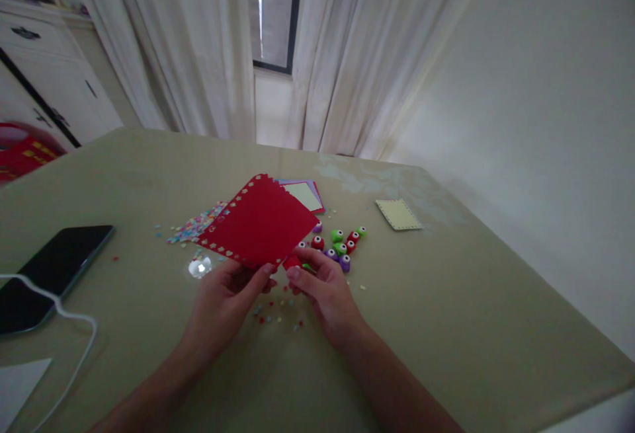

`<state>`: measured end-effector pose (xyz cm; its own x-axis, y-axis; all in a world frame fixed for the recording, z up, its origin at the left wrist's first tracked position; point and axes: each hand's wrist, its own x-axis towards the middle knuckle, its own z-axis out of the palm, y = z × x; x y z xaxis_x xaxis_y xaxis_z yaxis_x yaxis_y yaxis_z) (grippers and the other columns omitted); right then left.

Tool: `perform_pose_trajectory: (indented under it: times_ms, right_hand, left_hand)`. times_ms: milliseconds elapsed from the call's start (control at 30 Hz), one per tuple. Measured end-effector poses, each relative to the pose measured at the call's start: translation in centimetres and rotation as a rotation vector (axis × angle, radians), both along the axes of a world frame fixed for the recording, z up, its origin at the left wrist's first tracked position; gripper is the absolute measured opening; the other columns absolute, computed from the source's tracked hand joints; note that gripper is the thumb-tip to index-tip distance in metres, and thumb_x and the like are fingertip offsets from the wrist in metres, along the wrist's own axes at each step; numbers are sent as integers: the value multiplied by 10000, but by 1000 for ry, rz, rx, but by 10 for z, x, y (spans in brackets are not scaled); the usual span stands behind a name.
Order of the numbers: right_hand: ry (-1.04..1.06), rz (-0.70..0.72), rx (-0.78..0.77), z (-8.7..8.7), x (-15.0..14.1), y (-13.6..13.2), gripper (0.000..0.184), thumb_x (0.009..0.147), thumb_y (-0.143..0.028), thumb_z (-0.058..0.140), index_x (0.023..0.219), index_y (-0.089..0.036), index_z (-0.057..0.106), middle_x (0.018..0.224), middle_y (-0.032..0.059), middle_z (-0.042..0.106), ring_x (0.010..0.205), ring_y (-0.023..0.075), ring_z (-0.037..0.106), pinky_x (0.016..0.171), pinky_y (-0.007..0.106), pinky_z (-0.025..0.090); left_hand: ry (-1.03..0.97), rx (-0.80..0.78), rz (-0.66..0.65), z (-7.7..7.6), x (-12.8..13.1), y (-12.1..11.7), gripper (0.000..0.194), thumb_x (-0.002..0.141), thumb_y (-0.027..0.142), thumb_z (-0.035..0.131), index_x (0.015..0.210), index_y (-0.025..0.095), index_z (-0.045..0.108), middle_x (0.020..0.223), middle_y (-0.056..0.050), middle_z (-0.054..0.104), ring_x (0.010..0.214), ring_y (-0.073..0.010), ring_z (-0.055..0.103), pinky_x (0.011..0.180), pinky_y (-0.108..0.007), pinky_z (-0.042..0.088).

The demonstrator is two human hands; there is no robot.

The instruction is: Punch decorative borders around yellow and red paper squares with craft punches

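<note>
My left hand [223, 301] pinches the near corner of a red card [260, 221] between thumb and fingers, holding it tilted above the table. Small flower-shaped holes run along the card's left edges. My right hand [327, 294] is closed on a small red craft punch [292, 262] at the card's near right edge; the fingers hide much of it. Just beyond that hand, several red, green and purple craft punches [339, 248] with eye-like tops stand in a cluster. Tiny punched paper bits [270, 311] lie below the hands.
A heap of coloured confetti [198, 225] and a clear round dome [199, 266] lie left of the card. Stacked cards [305, 195] sit behind it. A cream card with a punched border [398, 214] is at right. A black tablet [49, 274] and white cable [74, 316] occupy the left.
</note>
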<state>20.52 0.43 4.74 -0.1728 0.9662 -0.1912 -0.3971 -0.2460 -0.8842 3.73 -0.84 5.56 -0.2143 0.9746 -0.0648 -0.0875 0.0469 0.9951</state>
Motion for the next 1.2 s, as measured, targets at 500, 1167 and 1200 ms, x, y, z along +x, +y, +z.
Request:
perform_pose_trajectory:
  times_ms: [500, 1167, 1200]
  right_hand:
    - [-22, 37, 126, -4, 1, 3, 359, 680, -376, 986, 940, -218, 796, 898, 16, 773, 740, 155, 651, 696, 274, 529]
    - [-56, 33, 119, -6, 4, 4, 375, 718, -475, 970, 911, -193, 816, 742, -5, 681, 597, 101, 480, 551, 244, 336]
    - [-57, 36, 120, -5, 4, 4, 366, 720, -469, 969, 905, -192, 816, 743, -3, 684, 600, 102, 484, 553, 244, 337]
  left_hand:
    - [46, 49, -117, -14, -3, 0, 229, 682, 426, 880, 769, 216, 850, 679, -83, 793, 587, -241, 713, 537, -318, 557]
    - [211, 72, -329, -17, -8, 0, 249, 888, 414, 738, 929, 182, 819, 786, -63, 808, 678, -215, 718, 602, -289, 540]
    - [216, 80, -325, -16, -8, 0, 248, 888, 412, 735, 925, 180, 818, 782, -62, 809, 669, -210, 713, 597, -286, 538]
